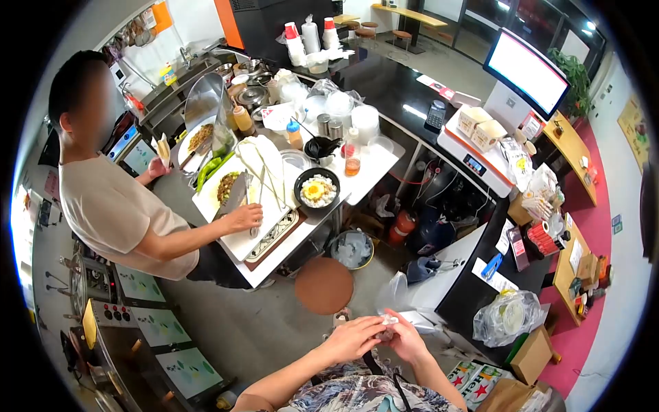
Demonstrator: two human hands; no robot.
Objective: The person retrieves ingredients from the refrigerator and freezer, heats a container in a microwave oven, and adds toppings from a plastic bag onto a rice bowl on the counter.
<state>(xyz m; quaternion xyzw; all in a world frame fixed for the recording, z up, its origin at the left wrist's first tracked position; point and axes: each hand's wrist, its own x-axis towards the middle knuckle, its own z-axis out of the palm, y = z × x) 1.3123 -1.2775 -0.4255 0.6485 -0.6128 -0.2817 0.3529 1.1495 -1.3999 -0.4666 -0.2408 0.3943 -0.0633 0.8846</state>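
Low in the head view, my left hand and my right hand meet in front of my body with fingers curled together. A small crumpled white piece, like tissue, shows between the fingertips; most of it is hidden. Across from me a co-worker stands at the white worktable. One of their hands grips a cleaver over chopped filling on a cutting board. Their other hand holds a flatbread.
A round brown stool stands between me and the worktable. A black bowl of rice with egg sits near its edge. A bin is beneath. On my right are a black counter, a bagged container and cardboard boxes.
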